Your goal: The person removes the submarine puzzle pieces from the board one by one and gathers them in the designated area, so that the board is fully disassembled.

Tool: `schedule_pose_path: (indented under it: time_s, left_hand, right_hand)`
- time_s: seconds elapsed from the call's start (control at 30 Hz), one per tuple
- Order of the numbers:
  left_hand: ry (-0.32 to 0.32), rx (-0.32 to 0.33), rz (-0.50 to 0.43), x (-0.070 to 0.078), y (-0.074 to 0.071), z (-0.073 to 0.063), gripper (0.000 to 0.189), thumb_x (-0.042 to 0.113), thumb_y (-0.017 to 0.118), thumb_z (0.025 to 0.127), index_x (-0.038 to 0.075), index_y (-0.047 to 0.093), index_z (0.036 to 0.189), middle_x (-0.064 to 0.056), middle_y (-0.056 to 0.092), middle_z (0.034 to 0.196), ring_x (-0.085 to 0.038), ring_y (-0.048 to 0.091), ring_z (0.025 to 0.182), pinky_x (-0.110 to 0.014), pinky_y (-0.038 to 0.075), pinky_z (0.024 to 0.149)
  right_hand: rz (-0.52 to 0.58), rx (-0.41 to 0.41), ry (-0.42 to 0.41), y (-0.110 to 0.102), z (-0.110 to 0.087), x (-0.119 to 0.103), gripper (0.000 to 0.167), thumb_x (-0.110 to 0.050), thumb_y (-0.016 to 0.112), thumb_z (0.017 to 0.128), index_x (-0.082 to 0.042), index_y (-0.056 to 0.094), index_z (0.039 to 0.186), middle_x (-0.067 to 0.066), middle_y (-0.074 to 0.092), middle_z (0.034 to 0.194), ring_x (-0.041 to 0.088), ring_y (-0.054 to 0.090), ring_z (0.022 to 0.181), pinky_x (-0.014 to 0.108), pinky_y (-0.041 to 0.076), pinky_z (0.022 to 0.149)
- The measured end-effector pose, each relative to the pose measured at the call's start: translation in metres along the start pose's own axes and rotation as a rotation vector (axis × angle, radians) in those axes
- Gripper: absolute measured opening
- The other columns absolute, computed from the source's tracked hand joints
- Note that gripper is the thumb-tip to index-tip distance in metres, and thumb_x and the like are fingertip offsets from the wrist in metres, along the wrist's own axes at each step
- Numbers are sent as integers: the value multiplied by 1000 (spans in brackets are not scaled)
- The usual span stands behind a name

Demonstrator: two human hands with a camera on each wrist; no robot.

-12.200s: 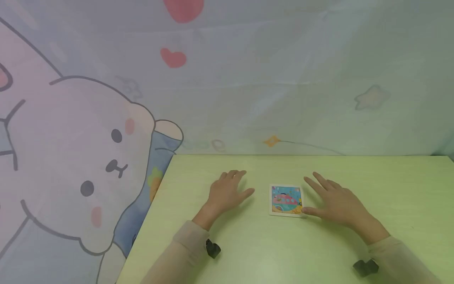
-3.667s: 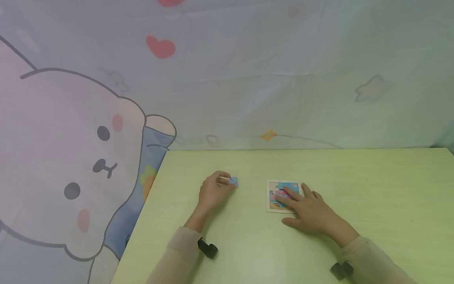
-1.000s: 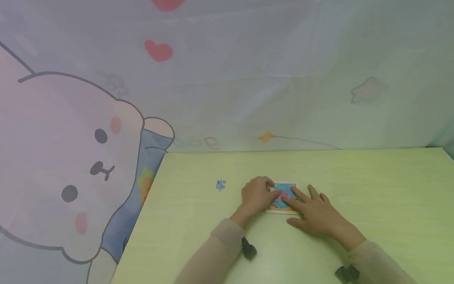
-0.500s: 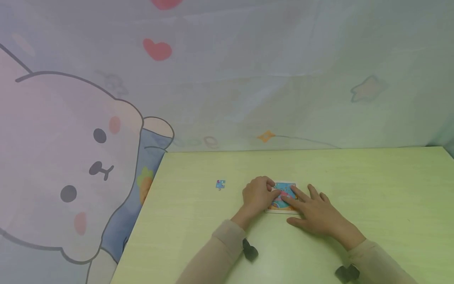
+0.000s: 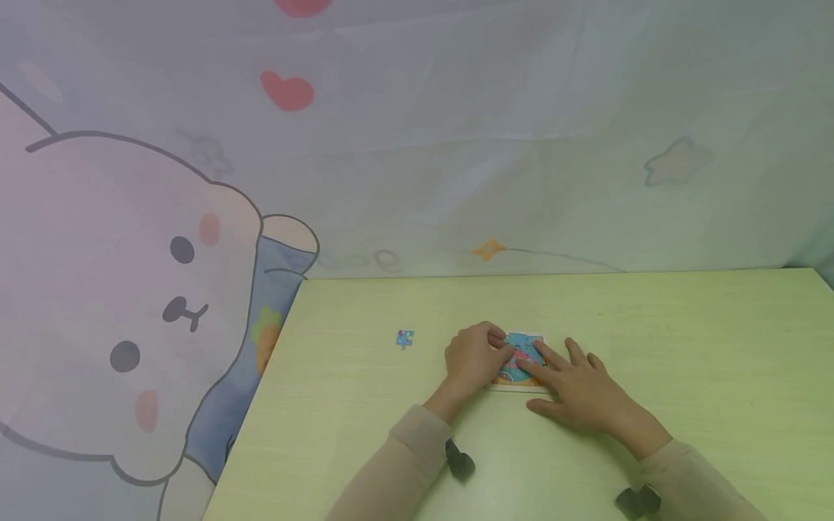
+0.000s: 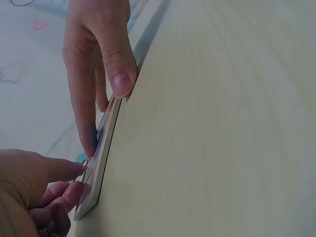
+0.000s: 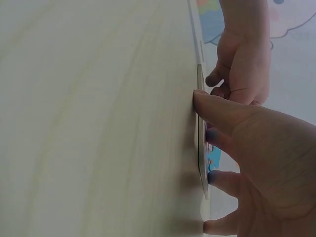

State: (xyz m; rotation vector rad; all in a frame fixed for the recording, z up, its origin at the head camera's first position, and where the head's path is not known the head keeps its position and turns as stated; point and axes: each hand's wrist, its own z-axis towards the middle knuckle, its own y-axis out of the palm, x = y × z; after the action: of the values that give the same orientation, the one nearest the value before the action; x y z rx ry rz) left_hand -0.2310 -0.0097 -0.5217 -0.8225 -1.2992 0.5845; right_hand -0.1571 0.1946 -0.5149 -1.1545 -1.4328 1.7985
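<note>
A small square jigsaw puzzle (image 5: 511,376) in a pale frame lies on the table, its picture blue, pink and orange. My left hand (image 5: 473,358) is at its upper left, thumb and fingers pinching a jigsaw piece; a blue edge of the piece (image 6: 81,157) shows by the fingertips in the left wrist view, the rest hidden. My right hand (image 5: 586,394) is spread over the right side, straight fingertips resting on the picture and the thumb at the near edge. A loose blue jigsaw piece (image 5: 405,338) with a pink spot lies on the table, left of the puzzle.
The pale yellow-green table (image 5: 704,362) meets a printed cloth backdrop (image 5: 521,145) along its far edge. A cartoon animal (image 5: 150,289) is printed on the cloth at left. Black wrist cameras (image 5: 460,460) hang by both sleeves.
Since the oldest frame, one piece has come out and been laid down at left. My left hand has moved from there to the puzzle; over the last second both hands stay nearly still.
</note>
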Motion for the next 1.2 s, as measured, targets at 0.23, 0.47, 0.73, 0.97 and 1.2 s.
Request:
schedule_pose_path:
  time_s: [0.23,0.47,0.73,0.97,1.2]
  left_hand:
    - [12,29,-26,-1,2,2,16,34,76,94,21,76,103,13,76,92,-10,70,81,-30,50,70]
    - [13,53,-90,-3,3,2,9,29,75,94,22,77,99,13,75,89,-5,69,76,-27,50,65]
    - [-22,74,-184,-5,-2,-1,9,27,75,91,23,78,98,14,76,89,-8,70,80,-28,51,65]
    - [-84,106,-234,-15,-18,-5,8,31,76,92,25,78,97,15,75,89,-12,70,84,-34,50,69]
    - [-148,137,-255,-40,-38,-9,7,32,75,92,26,77,96,14,74,90,-14,69,85,-39,49,71]
  right_hand:
    - [9,-6,6,1,1,0,67,-56,64,98,-25,50,156,17,39,162,66,31,139,80,34,97]
    - [11,-6,9,2,0,1,67,-57,63,99,-26,49,156,16,39,162,65,30,140,80,33,98]
    - [4,-6,13,2,0,1,67,-57,63,98,-25,51,155,16,39,162,65,30,139,80,33,98]
    - [-8,0,10,1,0,2,67,-57,65,97,-23,52,154,18,41,161,65,32,139,79,35,97]
    - [1,-6,9,3,0,2,67,-58,64,98,-24,52,155,18,40,161,65,31,139,80,34,98]
